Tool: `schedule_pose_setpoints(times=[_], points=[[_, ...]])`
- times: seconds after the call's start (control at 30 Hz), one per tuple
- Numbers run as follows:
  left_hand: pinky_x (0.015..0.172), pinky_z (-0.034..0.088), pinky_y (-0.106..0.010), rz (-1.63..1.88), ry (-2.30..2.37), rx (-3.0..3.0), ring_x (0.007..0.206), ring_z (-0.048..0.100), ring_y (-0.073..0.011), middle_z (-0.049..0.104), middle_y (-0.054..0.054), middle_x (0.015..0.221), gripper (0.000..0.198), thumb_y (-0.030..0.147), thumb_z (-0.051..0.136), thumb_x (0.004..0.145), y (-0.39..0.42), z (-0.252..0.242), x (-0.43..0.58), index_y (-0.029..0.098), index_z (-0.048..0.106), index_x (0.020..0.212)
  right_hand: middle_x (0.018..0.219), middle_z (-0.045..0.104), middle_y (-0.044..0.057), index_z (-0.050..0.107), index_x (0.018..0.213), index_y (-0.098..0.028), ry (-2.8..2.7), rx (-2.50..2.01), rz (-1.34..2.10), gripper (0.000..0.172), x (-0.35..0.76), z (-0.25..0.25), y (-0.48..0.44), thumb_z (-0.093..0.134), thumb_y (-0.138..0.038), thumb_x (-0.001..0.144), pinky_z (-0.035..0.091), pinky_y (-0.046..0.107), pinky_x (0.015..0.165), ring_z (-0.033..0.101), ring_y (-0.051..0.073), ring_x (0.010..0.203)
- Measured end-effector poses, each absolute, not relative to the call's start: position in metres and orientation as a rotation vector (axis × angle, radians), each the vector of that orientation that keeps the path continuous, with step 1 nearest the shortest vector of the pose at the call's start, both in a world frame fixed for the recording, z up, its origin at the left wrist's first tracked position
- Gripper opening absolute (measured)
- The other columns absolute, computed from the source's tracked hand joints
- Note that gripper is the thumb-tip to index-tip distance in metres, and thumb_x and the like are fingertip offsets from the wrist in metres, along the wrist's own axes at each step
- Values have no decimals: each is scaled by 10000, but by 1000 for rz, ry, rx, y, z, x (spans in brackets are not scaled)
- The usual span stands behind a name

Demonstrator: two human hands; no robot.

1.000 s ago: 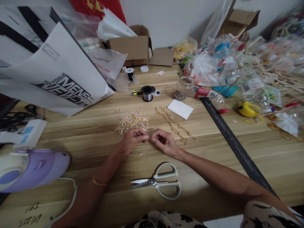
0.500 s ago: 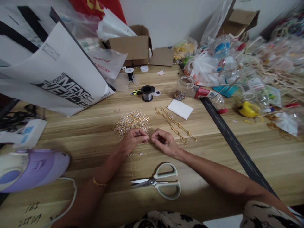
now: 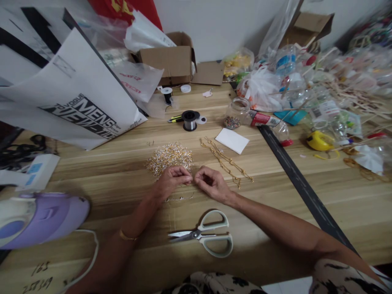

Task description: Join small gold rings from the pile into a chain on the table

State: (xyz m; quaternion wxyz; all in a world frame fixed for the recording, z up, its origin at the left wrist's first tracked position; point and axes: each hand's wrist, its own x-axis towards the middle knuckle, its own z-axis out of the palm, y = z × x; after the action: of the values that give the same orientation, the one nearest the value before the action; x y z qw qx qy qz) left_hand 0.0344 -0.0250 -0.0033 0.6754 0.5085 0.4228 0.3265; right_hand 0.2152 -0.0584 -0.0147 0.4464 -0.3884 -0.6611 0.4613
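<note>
The left hand [image 3: 177, 179] and right hand [image 3: 212, 183] are pinching narrowly, any contents too small to tell, while a glittering gold-and-silver heap [image 3: 168, 157] and thin silvery chain [image 3: 181, 199] are lying beside the left on the desk [image 3: 122, 163].

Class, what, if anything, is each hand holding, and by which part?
It cannot be told: the left hand and the right hand are both closed in a pinch, but anything held is too small to make out.
</note>
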Motion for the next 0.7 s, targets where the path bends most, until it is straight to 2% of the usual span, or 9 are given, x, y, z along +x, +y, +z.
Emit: schedule_pose_setpoints(times=[0.7], points=[[608,446,-209,719,965,1216,585,572,-97,649,4,628,147,220,751,636,-26,-7,32,132,666,718,696,542,13,574,783,-153,-1622,-964,1145,200,216,-16,-57,557,-335,861,359,228,532,458,111,595]])
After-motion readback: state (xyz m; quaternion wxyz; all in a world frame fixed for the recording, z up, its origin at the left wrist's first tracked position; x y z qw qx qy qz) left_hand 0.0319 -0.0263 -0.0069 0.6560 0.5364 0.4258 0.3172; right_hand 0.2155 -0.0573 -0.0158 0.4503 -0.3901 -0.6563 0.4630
